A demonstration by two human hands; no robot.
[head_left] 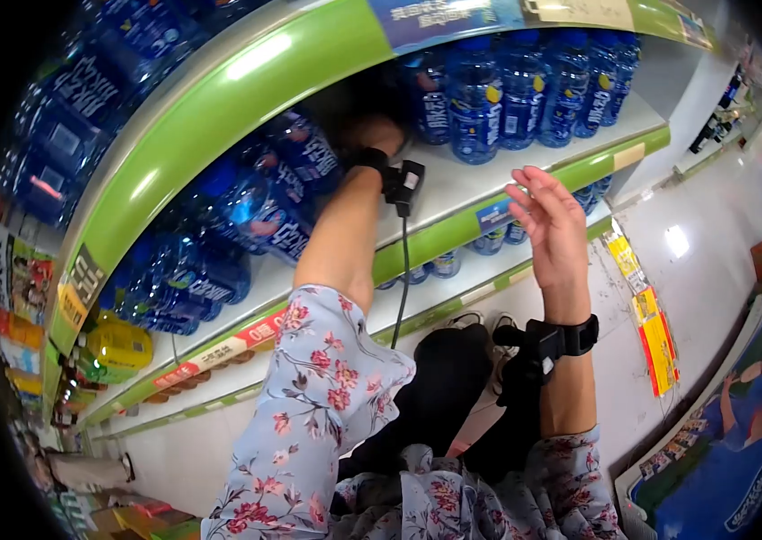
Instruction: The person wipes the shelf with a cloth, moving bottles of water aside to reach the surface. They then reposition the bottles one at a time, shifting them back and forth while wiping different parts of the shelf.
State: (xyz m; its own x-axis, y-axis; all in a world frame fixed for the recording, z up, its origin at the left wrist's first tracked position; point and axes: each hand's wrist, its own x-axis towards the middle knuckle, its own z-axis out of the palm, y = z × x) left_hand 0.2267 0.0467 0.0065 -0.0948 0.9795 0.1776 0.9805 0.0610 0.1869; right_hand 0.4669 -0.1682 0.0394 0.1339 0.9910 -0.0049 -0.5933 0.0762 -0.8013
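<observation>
My left hand (pixel 379 135) reaches deep into a shelf, between two groups of blue drink bottles. Its fingers disappear into the dark there, so whether they hold anything is hidden. To its right stands an upright blue bottle (pixel 426 94), part of a row with several others. Just left of my forearm, blue bottles (pixel 302 153) lean at an angle. My right hand (pixel 550 220) hovers in front of the shelf's edge, palm partly up, fingers slightly bent and apart, with nothing in it. Each wrist wears a black strap with a small device.
A green shelf edge (pixel 246 67) curves overhead, with more blue bottles (pixel 143 40) above it. Yellow-green bottles (pixel 117 349) stand at the left end. A black cable (pixel 404 279) hangs from my left wrist. Yellow-red strips (pixel 653 333) lie on the floor near a blue printed display (pixel 732 459).
</observation>
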